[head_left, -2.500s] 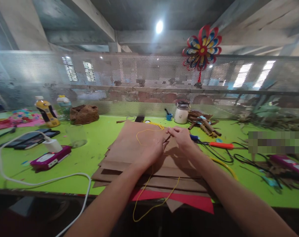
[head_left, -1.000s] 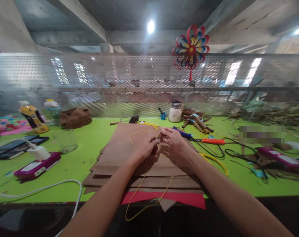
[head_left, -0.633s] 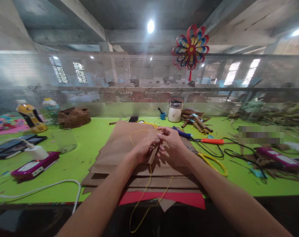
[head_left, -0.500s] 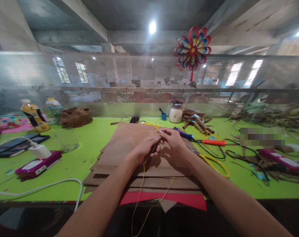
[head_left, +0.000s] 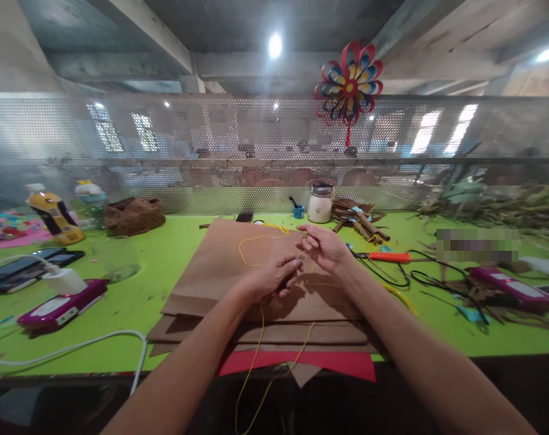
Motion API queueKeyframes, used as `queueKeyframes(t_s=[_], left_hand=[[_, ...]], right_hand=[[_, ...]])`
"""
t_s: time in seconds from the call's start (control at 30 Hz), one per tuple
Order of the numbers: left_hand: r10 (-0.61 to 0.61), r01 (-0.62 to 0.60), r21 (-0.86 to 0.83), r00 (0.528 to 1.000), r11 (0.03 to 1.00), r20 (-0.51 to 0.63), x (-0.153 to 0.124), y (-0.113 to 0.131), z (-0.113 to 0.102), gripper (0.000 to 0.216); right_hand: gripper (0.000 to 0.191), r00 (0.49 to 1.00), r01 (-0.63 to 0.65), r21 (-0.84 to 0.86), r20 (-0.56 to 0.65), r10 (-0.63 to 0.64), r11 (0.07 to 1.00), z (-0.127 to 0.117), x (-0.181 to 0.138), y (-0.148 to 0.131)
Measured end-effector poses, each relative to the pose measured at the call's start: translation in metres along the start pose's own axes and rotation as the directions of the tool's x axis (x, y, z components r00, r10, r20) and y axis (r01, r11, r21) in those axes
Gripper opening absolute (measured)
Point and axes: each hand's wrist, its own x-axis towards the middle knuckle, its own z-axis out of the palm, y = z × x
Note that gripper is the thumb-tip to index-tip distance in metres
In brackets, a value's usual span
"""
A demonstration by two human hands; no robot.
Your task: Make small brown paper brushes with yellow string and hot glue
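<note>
My left hand point(head_left: 277, 278) hovers above a stack of brown paper sheets point(head_left: 220, 260), its fingers closed round a small dark brown piece mostly hidden in the grip. Yellow thread point(head_left: 262, 338) hangs from below that hand, loops past the table edge and comes back up onto the sheets. Just to the right, slightly higher, is my right hand point(head_left: 326, 249), apart from the left, with curled fingers and the index finger straighter. A thin yellow loop on the paper leads towards it; the fingers seem to hold this thread, though the contact is too small to see clearly.
Red paper point(head_left: 347, 364) juts from under the stack at the front. To the right lie an orange-handled tool point(head_left: 389, 257), yellow-handled scissors point(head_left: 401, 297) and a purple power strip point(head_left: 510, 287). Another purple strip point(head_left: 66, 307) is left. A white jar point(head_left: 320, 204) stands behind.
My hands were together at the fingertips; now the right hand has come away, its palm turned more into view. The left keeps its grip. The whole view has shifted slightly.
</note>
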Motion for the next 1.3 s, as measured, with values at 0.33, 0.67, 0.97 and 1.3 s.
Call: queueKeyframes(t_s=[0.33, 0.67, 0.97, 1.3], left_hand=[[-0.041, 0.042, -0.011, 0.998, 0.999, 0.042, 0.001, -0.004, 0.002, 0.023], [0.101, -0.306, -0.427, 0.893, 0.851, -0.439, 0.007, -0.002, -0.029, 0.017], [-0.019, -0.450, -0.419, 0.663, 0.788, -0.749, 0.002, 0.002, -0.047, 0.010], [0.037, -0.485, -0.337, 0.610, 0.807, -0.791, -0.002, 0.003, -0.051, 0.014]], right_hand=[[0.015, 0.985, 0.071, -0.123, -0.150, -0.090, 0.990, -0.016, 0.006, -0.017], [0.045, 0.939, -0.320, -0.444, -0.267, 0.217, 0.837, -0.008, -0.002, -0.003], [0.027, 0.865, -0.401, -0.344, 0.162, 0.474, 0.849, 0.061, -0.050, 0.065], [0.028, 0.768, -0.504, -0.167, 0.362, 0.528, 0.848, 0.069, -0.073, 0.079]])
